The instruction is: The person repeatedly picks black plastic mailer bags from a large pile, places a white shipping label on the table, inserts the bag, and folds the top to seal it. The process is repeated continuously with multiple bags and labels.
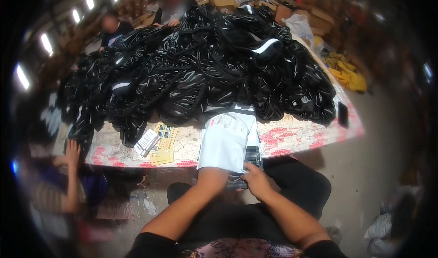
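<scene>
At the near edge of the worktop [109,144], left grip [215,175] mostly hidden inside a white bag [223,144], its hold impossible to tell, right grip [257,180] pinching the bag's lower right edge

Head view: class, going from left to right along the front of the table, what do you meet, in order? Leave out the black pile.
Another person's hand → white tags → yellow cards → white bag → the wearer's right hand → black rectangle.
</scene>
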The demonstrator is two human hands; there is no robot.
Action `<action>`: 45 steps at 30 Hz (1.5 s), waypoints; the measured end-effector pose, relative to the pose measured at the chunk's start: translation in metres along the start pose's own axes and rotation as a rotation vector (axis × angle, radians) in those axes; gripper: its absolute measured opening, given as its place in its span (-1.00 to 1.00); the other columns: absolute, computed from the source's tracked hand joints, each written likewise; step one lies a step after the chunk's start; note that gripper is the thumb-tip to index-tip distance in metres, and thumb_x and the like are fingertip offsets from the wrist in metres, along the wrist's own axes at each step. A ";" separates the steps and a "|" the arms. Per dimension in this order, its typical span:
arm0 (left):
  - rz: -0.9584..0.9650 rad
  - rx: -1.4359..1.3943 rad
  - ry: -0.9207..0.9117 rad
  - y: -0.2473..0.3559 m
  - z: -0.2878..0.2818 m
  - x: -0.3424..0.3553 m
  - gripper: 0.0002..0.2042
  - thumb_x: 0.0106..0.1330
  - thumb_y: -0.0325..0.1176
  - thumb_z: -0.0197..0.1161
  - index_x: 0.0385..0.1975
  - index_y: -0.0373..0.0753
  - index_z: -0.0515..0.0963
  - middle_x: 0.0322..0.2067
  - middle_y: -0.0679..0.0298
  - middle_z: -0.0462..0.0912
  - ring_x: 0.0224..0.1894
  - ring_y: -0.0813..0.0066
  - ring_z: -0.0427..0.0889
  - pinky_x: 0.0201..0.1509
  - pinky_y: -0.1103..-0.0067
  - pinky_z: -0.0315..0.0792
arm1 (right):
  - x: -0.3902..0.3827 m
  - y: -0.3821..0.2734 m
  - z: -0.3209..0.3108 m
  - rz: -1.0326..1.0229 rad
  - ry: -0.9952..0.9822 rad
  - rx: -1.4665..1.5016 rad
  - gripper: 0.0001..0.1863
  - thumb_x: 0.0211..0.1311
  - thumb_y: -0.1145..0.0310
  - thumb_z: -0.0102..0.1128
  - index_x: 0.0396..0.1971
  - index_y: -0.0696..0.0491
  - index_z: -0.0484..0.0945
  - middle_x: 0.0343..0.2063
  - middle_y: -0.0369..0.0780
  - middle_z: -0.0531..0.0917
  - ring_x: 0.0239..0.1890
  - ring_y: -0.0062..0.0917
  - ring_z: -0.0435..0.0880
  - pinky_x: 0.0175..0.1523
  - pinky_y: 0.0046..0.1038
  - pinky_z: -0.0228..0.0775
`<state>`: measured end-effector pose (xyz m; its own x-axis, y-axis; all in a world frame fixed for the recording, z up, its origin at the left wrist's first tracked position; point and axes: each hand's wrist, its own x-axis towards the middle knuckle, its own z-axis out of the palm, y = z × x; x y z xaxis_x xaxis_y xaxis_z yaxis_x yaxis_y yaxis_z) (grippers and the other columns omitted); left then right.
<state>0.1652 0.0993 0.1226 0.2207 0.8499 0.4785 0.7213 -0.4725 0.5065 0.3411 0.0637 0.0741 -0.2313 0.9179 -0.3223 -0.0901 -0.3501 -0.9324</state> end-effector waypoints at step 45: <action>-0.046 -0.491 -0.264 0.003 -0.045 -0.080 -0.86 0.23 -0.50 0.38 -0.23 -0.30 0.64 -0.22 0.11 0.69 -0.19 0.25 0.70 -0.06 0.46 0.55 | -0.030 -0.014 -0.041 -0.811 0.020 -0.867 -0.69 0.08 0.65 0.23 -0.14 0.12 0.67 -0.28 -0.06 0.73 -0.25 -0.20 0.74 -0.14 -0.36 0.60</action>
<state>0.1199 0.0193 0.1184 0.3987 0.8719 0.2844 0.3570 -0.4332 0.8276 0.3893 0.0483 0.0901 -0.3933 0.8188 0.4182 0.4842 0.5711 -0.6628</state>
